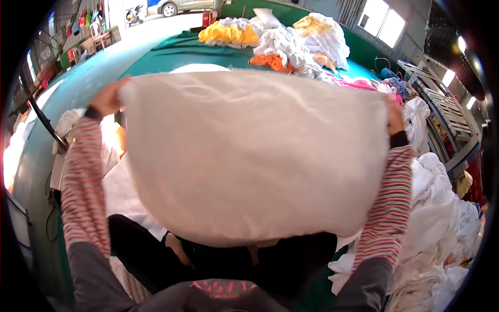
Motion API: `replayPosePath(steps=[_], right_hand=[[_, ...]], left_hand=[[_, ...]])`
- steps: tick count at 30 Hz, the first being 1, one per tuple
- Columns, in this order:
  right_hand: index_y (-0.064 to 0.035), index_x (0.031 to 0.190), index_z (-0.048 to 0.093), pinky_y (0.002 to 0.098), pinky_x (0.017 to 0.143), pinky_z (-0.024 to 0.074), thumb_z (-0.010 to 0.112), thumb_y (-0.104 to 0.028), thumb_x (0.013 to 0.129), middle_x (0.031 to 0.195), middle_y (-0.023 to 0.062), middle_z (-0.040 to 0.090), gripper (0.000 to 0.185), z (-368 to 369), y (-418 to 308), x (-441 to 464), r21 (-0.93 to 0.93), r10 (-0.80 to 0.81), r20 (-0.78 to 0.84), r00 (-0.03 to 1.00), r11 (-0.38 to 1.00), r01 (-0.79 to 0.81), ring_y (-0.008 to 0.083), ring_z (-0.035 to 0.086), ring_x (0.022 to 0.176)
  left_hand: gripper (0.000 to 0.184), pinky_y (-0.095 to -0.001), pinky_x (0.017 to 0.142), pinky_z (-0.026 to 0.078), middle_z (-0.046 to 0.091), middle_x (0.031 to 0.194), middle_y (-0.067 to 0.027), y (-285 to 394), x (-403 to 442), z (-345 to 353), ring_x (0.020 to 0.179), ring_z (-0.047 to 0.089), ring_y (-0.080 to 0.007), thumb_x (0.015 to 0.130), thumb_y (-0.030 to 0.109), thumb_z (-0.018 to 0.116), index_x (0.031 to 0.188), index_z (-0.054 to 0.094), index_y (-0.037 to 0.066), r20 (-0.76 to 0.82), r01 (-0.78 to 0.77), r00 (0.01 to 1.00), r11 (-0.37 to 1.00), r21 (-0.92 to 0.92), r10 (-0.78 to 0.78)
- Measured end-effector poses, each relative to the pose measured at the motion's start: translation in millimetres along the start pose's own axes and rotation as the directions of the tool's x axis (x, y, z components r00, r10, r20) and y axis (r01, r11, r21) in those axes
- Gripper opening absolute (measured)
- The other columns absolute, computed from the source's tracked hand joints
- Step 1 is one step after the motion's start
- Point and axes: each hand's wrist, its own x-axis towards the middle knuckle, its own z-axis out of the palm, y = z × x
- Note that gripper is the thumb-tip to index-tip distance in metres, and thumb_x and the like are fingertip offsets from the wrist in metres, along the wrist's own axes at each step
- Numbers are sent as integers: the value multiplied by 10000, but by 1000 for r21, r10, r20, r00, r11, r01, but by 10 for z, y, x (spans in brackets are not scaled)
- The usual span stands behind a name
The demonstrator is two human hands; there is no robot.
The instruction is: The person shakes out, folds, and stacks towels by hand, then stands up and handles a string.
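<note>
A wide white cloth (254, 151) hangs stretched between my hands, its lower edge sagging in a curve over my lap. My left hand (108, 99) is closed on its upper left corner. At the upper right corner, my right hand (395, 114) grips the cloth, with the fingertips partly behind it. The cloth is slightly blurred and hides much of what lies in front of me. Whether it is a sheet or a cover, I cannot tell.
White fabric (436, 208) is heaped at my right. Farther ahead lie a yellow cloth pile (228, 34), an orange cloth (273, 62) and a tall white heap (325, 39) on green sheeting (161, 54). A slatted metal frame (442, 99) stands at the right.
</note>
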Motion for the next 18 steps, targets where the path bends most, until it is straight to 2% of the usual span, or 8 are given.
replayPosePath(steps=[1,2,4,6,8,10,11,18], right_hand=[[14,833,571,297,628,441,514,-359,814,771,83,581,378,375,-109,-116,265,225,-86,971,944,-195,141,537,679],[11,815,572,282,630,434,543,-347,798,768,76,581,359,568,-378,-289,240,277,-59,959,936,-256,147,537,696],[-27,791,559,242,583,399,567,-291,799,742,32,551,264,1010,-516,-544,-140,-104,-114,988,986,88,102,480,636],[-26,650,429,294,458,301,563,-267,804,534,66,357,315,1436,-844,-892,-190,-202,-71,977,964,186,119,301,513],[-23,633,371,298,422,259,563,-242,806,524,93,264,339,1787,-969,-1206,-153,-250,29,968,956,251,143,241,483],[-28,689,462,322,429,312,547,-205,810,520,120,372,230,1998,-991,-1491,-97,-321,153,935,937,337,207,351,435],[-45,792,531,336,481,397,533,-164,801,624,129,515,119,2067,-972,-1614,-112,-334,248,909,923,369,295,515,542],[-12,840,561,318,516,430,543,-141,792,677,118,573,139,2315,-778,-2136,13,-151,297,943,988,155,260,545,540]], left_hand=[[118,-294,667,486,579,812,-12,-335,292,14,718,569,-132,829,209,524,844,540,94,-38,25,999,990,-139,-31],[141,-295,674,484,577,799,-20,-511,281,435,714,567,-137,818,230,540,836,544,90,-32,-28,999,989,-145,23],[161,-284,657,483,573,793,-20,-893,272,1120,703,568,-133,812,229,543,846,548,72,97,22,995,954,-298,7],[181,-238,591,476,536,742,-7,-1295,260,1735,646,549,-98,828,244,514,827,547,67,110,-101,988,990,-99,112],[201,-236,617,467,530,769,-5,-1698,165,2209,663,550,-106,841,253,505,840,533,53,39,-146,988,989,-37,148],[206,-221,633,462,517,777,-2,-2072,121,2560,688,537,-86,856,231,486,855,529,30,29,-80,996,994,-71,82],[198,-221,646,462,517,795,-4,-2207,61,2674,709,533,-81,865,209,470,876,528,21,50,-98,993,990,-105,104],[214,-220,709,460,519,862,-22,-2734,-216,2864,765,529,-88,892,143,403,977,495,-29,27,-143,989,989,-26,143]])
